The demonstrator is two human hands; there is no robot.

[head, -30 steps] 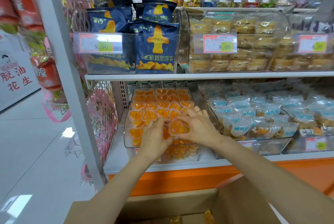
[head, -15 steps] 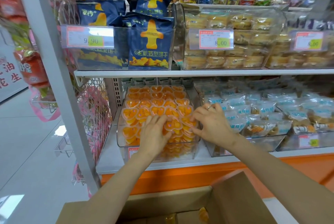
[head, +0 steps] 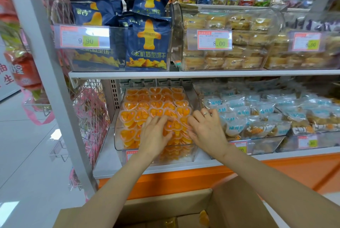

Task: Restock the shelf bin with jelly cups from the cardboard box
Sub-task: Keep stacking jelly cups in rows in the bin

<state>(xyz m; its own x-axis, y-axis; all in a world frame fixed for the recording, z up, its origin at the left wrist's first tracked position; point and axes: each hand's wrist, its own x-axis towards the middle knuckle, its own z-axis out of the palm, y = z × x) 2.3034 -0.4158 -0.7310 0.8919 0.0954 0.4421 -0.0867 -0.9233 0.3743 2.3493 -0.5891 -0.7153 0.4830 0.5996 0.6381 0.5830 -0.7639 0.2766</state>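
Observation:
A clear shelf bin (head: 117,132) on the lower shelf is packed with orange heart-shaped jelly cups (head: 147,104). My left hand (head: 152,135) lies flat on the front cups, fingers straight. My right hand (head: 206,128), with a ring on one finger, rests on the cups at the bin's right side, fingers spread. One jelly cup (head: 173,125) sits between the two hands. The cardboard box (head: 237,207) is open below me, with a few orange cups (head: 203,217) visible inside.
To the right stands a bin of pale blue snack packets (head: 257,113). The upper shelf holds navy biscuit bags (head: 147,43) and wrapped cakes (head: 230,43) behind price tags. A grey upright post (head: 47,73) stands at the left, with tiled floor (head: 27,154) beyond.
The right hand set down the cup it held and both hands spread flat over the front cups. The view shifted slightly closer to the bin.

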